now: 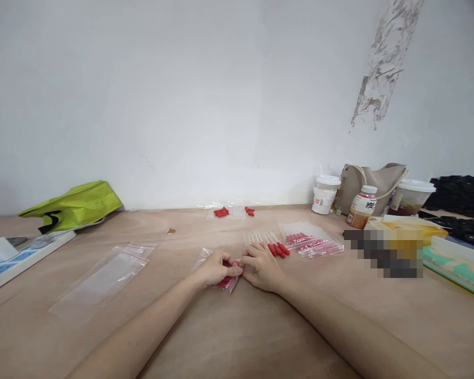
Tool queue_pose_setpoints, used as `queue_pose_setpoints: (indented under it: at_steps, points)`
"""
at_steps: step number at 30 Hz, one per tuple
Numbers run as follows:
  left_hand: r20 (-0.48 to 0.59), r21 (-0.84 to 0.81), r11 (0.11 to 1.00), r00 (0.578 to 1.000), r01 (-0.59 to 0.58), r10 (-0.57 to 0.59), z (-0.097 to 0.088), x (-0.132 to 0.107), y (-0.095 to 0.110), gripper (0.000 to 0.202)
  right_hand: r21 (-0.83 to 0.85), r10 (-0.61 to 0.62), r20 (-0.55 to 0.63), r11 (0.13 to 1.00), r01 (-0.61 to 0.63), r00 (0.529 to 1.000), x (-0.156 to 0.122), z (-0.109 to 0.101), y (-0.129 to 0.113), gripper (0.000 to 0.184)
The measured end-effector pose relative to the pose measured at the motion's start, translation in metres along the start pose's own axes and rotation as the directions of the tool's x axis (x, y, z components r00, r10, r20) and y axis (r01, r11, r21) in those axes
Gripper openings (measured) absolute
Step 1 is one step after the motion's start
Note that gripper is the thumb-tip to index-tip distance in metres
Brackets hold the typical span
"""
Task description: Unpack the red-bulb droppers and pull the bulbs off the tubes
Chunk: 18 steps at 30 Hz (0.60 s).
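Judging from the bench [217, 337], I'd put the work partway: filled bags [319, 247] lie right of centre, while red-tipped sticks [278, 249] beside them lie loose and clear bags [102, 273] at left look unfilled. At the lower middle of the frame, I have the left hand [221, 268] with fingers closed on a red-filled bag [227, 284]; the right hand [263, 267] has bent fingers near its edge, pinching or not I cannot tell.

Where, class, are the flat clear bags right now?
In the head view, the flat clear bags lie on the table at left, between the left hand and the white power strip.
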<state>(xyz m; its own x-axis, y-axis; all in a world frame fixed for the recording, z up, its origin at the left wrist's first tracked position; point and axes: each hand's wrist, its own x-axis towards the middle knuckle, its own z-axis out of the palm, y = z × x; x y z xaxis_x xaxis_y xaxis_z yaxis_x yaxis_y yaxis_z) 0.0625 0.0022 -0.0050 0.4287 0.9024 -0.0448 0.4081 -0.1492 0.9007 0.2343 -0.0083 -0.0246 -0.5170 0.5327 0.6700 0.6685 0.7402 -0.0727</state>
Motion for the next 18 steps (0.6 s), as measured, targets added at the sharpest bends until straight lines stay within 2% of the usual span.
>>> queue_pose_setpoints:
  at_steps: [7, 12, 16, 18]
  points:
    - [0.056, -0.015, 1.000, 0.998, 0.009, -0.008, -0.0036, -0.0012, 0.0043, 0.032, -0.029, -0.160, 0.001, 0.987, 0.160, 0.987, -0.0026, -0.0008, 0.0023, 0.009]
    - [0.093, 0.026, 0.999, 0.995, -0.032, 0.029, -0.0065, 0.0011, 0.0005, 0.028, -0.001, -0.126, -0.002, 0.992, 0.126, 0.992, -0.0030, 0.0006, 0.0044, 0.002]
    - [0.119, 0.092, 0.992, 0.990, -0.088, 0.077, -0.0087, -0.0007, 0.0005, 0.023, -0.041, -0.196, -0.048, 0.980, 0.194, 0.979, -0.0036, 0.0040, 0.0058, 0.012]
    - [0.094, 0.210, 0.966, 0.986, -0.154, 0.137, -0.0076, -0.0054, 0.0049, 0.017, -0.061, -0.228, -0.051, 0.972, 0.225, 0.972, -0.0041, 0.0038, 0.0055, 0.015]
